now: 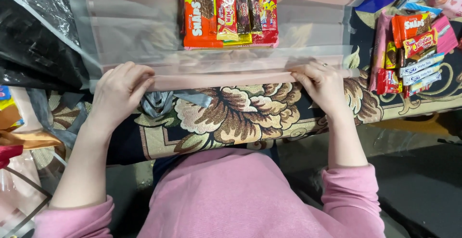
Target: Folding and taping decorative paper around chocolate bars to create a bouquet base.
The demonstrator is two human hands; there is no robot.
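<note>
- On the floral cloth (240, 115), a clear wrap (139, 36) lay spread under snack packs (230, 16).
- Left hand (120, 91) pinched its folded near edge.
- Right hand (322, 81) gripped that edge too.

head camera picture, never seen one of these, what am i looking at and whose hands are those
The single picture comes from a camera worn on a person's head, looking down, so both hands are that person's own. The left hand and right hand each pinch the near folded edge of a sheer pink sheet spread over a flower-patterned cloth. A row of snack packets lies on the sheet. A second pile of snacks sits at the right, and black plastic at the left.
</note>
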